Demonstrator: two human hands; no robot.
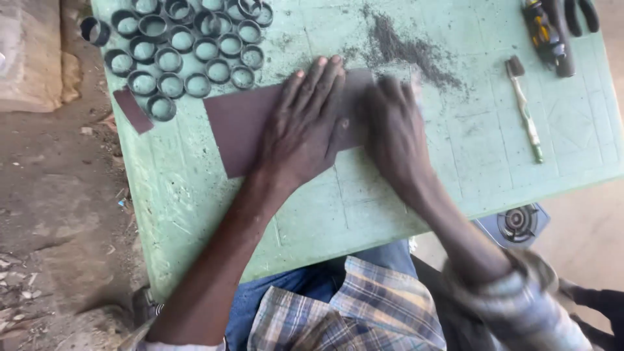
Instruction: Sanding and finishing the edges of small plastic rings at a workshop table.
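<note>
Head view shows a brown sandpaper sheet (244,127) lying flat mid-table; left hand (302,127) presses it open-palmed, fingers spread; right hand (393,130), blurred, bears down at its right edge, whether gripping something I cannot tell; seemingly rubbing, which calls for steady pressure; black rings (185,49) cluster beyond; dusty green table (494,162) outdoors, a brush (525,107) lying right.

Sandpaper sheet (242,127) on table (455,169), rings (182,49) behind, brush (525,107) right

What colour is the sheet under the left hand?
Dark reddish brown sheet, seen in the head view.
</note>
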